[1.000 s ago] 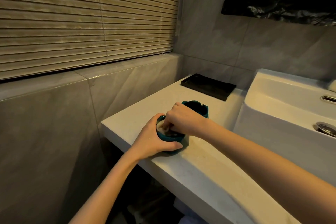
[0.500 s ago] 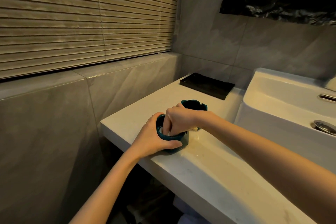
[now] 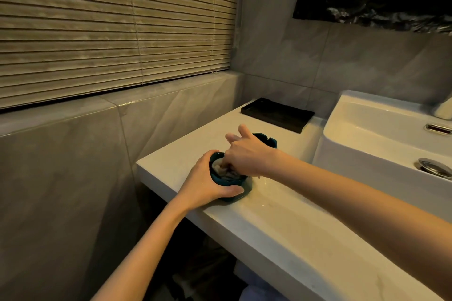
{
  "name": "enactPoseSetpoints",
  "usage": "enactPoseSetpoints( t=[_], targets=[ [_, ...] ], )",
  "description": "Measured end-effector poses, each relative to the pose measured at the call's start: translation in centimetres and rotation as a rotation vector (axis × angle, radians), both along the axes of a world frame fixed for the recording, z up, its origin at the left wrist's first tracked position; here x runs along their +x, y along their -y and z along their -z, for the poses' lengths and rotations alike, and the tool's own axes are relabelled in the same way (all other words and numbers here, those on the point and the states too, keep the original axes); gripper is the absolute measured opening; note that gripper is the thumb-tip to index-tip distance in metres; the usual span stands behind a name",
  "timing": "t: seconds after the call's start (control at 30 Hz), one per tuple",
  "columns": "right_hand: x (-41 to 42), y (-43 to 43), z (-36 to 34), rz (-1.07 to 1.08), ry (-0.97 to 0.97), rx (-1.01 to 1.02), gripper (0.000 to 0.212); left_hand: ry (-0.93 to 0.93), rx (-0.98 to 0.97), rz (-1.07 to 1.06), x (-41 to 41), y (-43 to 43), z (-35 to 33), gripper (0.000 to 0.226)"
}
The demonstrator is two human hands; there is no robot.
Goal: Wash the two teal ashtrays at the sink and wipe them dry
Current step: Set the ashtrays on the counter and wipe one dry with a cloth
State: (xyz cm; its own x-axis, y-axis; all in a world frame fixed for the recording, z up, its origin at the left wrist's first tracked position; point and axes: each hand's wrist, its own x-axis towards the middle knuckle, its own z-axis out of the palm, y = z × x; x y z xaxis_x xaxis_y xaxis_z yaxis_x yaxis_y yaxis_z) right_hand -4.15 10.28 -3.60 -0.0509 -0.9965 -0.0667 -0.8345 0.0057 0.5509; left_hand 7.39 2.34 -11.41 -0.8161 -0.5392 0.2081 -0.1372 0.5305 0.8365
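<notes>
The wiping step is judged to be in hand, on the first of the two pieces: the near ashtray point(image 3: 231, 182) is stood on the counter point(image 3: 293, 239), close to its front-left corner, and is gripped round its outer wall by the left hand point(image 3: 205, 178), thumb at the front and fingers wrapped behind. A pale wad point(image 3: 217, 166), paper or cloth, which cannot be told, is pushed into the bowl by the curled lower fingers of the right hand point(image 3: 247, 156), while two of its fingers are lifted clear above the rim. The far ashtray point(image 3: 269, 139) is left untouched just behind the right hand, nothing being seen inside it from this angle. A black tray point(image 3: 276, 113) lies farther back against the wall, and the sink point(image 3: 367, 134) stands to the right with its drain point(image 3: 435, 168) in view; no running water is seen. Whether the bowl is already dry cannot be made out in the dim light. For the next move, the wad would need to be turned round the inner wall and into the rim notches while the base is kept steady, after which the same treatment would be owed to the far one
</notes>
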Motion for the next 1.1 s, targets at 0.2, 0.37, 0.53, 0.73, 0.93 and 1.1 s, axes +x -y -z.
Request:
enactPoseSetpoints(
  t=[0.2,0.37,0.53,0.73,0.93,1.1],
  targets=[
    [0.1,-0.4,-1.3,0.123,0.110,0.184,0.030,0.006,-0.015,-0.001,-0.1,0.1,0.1,0.101],
    [0.4,-0.3,-1.9,0.241,0.392,0.338,0.030,0.002,-0.008,0.007,-0.1,0.0,-0.2,0.093],
    [-0.2,0.4,-1.2,0.234,0.684,0.308,0.029,-0.006,-0.012,0.010,-0.1,0.0,-0.1,0.098],
    [0.0,-0.8,-0.4,0.192,0.770,0.165,0.030,-0.003,-0.016,0.009,-0.1,0.0,-0.1,0.078],
    [-1.0,-2.3,-0.4,0.200,0.567,0.127,0.029,-0.014,-0.029,0.017,-0.1,-0.1,-0.4,0.076],
    [-2.0,-3.1,-0.6,0.073,0.555,-0.081,0.024,-0.009,0.004,0.060,0.0,0.2,-0.4,0.086]
  ],
)
